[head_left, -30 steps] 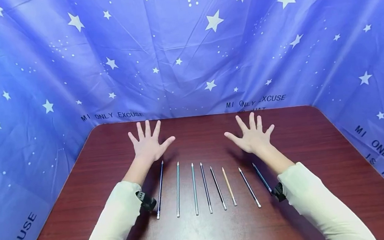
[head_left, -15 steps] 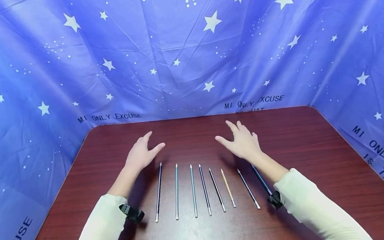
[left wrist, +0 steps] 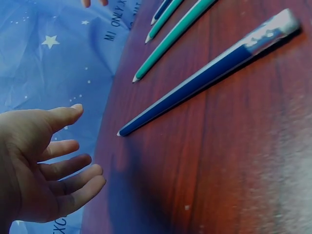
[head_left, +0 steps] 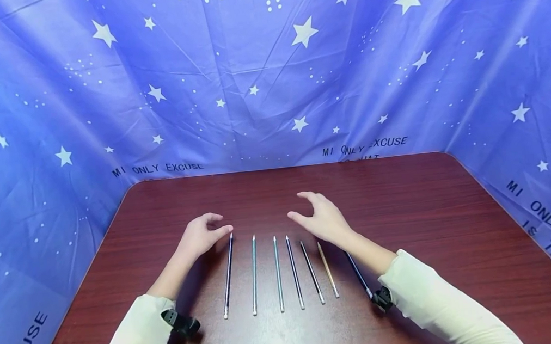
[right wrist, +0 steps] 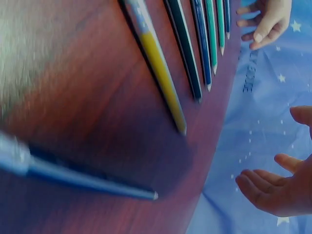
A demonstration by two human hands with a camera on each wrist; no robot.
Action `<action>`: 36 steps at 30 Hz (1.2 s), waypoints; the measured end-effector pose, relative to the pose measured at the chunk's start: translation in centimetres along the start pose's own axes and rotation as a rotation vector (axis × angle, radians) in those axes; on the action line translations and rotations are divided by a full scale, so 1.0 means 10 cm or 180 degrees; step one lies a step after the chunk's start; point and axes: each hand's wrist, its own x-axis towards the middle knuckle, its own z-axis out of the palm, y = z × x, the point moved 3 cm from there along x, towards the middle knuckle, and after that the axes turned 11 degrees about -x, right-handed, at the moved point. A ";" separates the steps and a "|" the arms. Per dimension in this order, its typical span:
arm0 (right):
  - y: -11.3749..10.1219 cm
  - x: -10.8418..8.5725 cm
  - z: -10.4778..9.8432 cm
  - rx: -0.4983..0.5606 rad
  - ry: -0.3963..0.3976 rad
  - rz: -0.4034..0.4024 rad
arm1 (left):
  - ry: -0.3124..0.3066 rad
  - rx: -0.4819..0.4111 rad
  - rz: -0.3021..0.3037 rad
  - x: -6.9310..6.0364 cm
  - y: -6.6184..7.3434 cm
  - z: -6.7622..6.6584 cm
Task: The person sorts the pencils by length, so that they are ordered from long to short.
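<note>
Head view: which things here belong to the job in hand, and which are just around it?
Likely part of the job:
- yellow pencil
- green pencils
- dark pencils
- left hand and right hand, both holding nothing

Likely just surroundings or gear:
- table
- starry curtain
- wrist cameras

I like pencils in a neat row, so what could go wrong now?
The left hand is close to the leftmost blue pencil and might nudge it. The black camera on the right wrist looks close to a dark blue pencil and could brush it. The yellow pencil lies near the black pencil, so grabbing one might bump the other.
</note>
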 end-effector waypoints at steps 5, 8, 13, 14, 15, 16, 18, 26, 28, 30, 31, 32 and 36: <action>-0.14 -0.06 0.12 0.0203 -0.0116 -0.0095 | -0.0045 -0.0206 -0.0065 -0.05 -0.03 0.07; -0.22 -0.10 0.21 0.0343 -0.0214 -0.0109 | -0.0134 -0.0430 -0.0199 -0.08 -0.05 0.12; -0.35 -0.15 0.36 0.0581 -0.0358 -0.0250 | -0.0230 -0.0814 -0.0495 -0.12 -0.08 0.18; -0.37 -0.16 0.39 0.0637 -0.0395 -0.0276 | -0.0233 -0.0866 -0.0530 -0.12 -0.09 0.18; -0.40 -0.17 0.41 0.0677 -0.0431 -0.0302 | -0.0234 -0.0908 -0.0562 -0.12 -0.09 0.18; -0.43 -0.19 0.43 0.0686 -0.0455 -0.0330 | -0.0241 -0.0930 -0.0574 -0.12 -0.10 0.19; -0.48 -0.21 0.48 0.0673 -0.0495 -0.0373 | -0.0241 -0.0978 -0.0601 -0.13 -0.10 0.20; -0.64 -0.26 0.63 0.0609 -0.0638 -0.0458 | -0.0253 -0.1029 -0.0606 -0.13 -0.14 0.27; -0.68 -0.27 0.66 0.0627 -0.0685 -0.0467 | -0.0257 -0.1038 -0.0612 -0.13 -0.14 0.28; -0.71 -0.26 0.70 0.0601 -0.0698 -0.0476 | -0.0257 -0.1036 -0.0583 -0.14 -0.14 0.28; -0.73 -0.26 0.71 0.0570 -0.0703 -0.0476 | -0.0253 -0.1040 -0.0577 -0.15 -0.14 0.28; -0.74 -0.26 0.73 0.0539 -0.0713 -0.0475 | -0.0241 -0.1035 -0.0559 -0.15 -0.13 0.28; -0.78 -0.25 0.78 0.0373 -0.0735 -0.0465 | -0.0207 -0.1037 -0.0557 -0.16 -0.13 0.27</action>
